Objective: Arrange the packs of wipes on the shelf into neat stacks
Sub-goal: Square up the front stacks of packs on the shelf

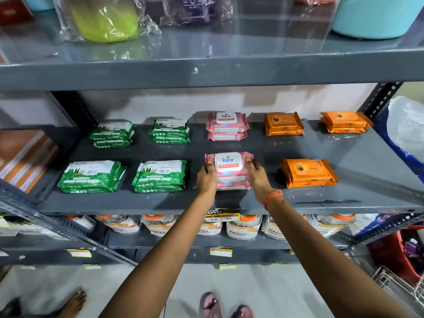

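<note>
On the grey shelf [252,203] wipes packs lie in stacks, in a back row and a front row. My left hand [207,177] and my right hand [257,173] press against the two sides of the front pink Kara stack [228,165], holding it between them. Behind it sits a second pink stack [227,126]. To the left are two front green stacks [90,176] [160,175] and two back green stacks [112,134] [169,130]. Orange stacks lie to the right: one in front [308,172], two at the back [283,123] [345,121].
The shelf above [206,72] carries a yellow-green item in plastic wrap [105,19] and a teal tub [376,17]. Jars [243,226] fill the shelf below. A blue-white bag [406,134] hangs at the right, a red basket [399,253] stands low right. Feet show on the floor.
</note>
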Demonstrator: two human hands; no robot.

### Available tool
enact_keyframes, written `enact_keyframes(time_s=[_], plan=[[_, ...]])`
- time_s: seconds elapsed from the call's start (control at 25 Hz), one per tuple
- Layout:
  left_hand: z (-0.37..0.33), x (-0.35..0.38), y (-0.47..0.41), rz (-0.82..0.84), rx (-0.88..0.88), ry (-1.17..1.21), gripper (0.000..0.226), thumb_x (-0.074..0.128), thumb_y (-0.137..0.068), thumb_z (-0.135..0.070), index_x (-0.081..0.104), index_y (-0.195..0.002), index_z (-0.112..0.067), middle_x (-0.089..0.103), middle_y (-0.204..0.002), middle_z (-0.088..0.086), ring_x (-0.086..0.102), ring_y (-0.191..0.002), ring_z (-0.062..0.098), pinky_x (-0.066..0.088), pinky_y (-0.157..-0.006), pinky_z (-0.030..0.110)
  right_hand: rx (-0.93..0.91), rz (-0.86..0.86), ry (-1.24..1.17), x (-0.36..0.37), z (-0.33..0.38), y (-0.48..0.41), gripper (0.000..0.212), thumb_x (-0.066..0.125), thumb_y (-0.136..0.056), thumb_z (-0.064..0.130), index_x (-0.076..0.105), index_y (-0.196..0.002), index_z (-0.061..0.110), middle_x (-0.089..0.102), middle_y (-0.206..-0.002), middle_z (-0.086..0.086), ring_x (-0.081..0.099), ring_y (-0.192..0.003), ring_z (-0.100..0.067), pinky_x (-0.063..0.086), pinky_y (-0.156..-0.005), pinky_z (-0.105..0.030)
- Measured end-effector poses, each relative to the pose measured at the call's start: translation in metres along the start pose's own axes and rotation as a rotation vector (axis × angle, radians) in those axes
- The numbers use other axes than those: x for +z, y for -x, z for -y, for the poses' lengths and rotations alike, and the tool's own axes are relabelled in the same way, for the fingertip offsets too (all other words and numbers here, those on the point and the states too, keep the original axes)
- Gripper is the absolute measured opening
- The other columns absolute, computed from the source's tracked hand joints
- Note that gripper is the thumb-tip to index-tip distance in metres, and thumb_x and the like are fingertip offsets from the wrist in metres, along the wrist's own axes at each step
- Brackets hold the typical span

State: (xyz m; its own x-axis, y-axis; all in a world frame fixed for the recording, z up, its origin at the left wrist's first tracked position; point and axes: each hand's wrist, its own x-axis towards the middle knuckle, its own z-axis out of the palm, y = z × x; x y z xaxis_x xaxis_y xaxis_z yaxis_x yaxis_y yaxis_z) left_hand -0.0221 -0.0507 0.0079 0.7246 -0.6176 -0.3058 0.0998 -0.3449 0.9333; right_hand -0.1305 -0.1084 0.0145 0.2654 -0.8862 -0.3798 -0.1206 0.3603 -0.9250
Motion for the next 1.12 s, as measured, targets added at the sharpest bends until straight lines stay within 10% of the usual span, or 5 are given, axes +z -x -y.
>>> enact_keyframes(time_s=[0.24, 0.6, 0.8, 1.12], plan=[[-0.003, 0.003, 0.008, 0.004, -0.007, -0.007, 0.04, 0.036, -0.097, -0.036, 0.056, -0.107, -0.004, 0.065, -0.109, 0.023, 0.062, -0.098, 0.037, 0.051, -0.089, 0.048, 0.016, -0.026, 0.108, -0.011, 0.006, 0.002, 0.052, 0.039, -0.097, 0.047, 0.045, -0.136, 0.013, 0.058, -0.135, -0.014, 0.059, -0.118, -0.033, 0.05, -0.099, -0.04], [-0.014, -0.063, 0.008, -0.267, 0.43, -0.21, 0.039, 0.044, -0.096, -0.024, 0.05, -0.126, 0.001, 0.051, -0.135, 0.021, 0.041, -0.131, 0.031, 0.033, -0.109, 0.04, -0.491, -0.004, 0.605, 0.062, 0.035, 0.023, 0.044, 0.038, -0.101, 0.026, 0.038, -0.137, 0.001, 0.054, -0.131, -0.028, 0.053, -0.119, -0.043, 0.044, -0.101, -0.048], [0.005, -0.142, -0.023, -0.488, 0.4, -0.378, 0.04, 0.048, -0.094, -0.02, 0.047, -0.13, -0.001, 0.048, -0.139, 0.019, 0.034, -0.136, 0.031, 0.026, -0.112, 0.046, -0.443, 0.183, 0.622, 0.132, 0.024, 0.036, 0.044, 0.042, -0.1, 0.021, 0.04, -0.138, -0.002, 0.049, -0.141, -0.023, 0.046, -0.13, -0.038, 0.037, -0.103, -0.034], [0.031, -0.182, -0.047, -0.268, 0.045, -0.006, 0.042, 0.049, -0.095, -0.029, 0.052, -0.124, 0.001, 0.056, -0.128, 0.024, 0.053, -0.117, 0.037, 0.042, -0.097, 0.04, -0.014, 0.147, 0.434, 0.18, -0.017, 0.035, 0.053, 0.038, -0.102, 0.027, 0.027, -0.147, 0.0, 0.043, -0.148, -0.019, 0.044, -0.134, -0.037, 0.036, -0.109, -0.039]])
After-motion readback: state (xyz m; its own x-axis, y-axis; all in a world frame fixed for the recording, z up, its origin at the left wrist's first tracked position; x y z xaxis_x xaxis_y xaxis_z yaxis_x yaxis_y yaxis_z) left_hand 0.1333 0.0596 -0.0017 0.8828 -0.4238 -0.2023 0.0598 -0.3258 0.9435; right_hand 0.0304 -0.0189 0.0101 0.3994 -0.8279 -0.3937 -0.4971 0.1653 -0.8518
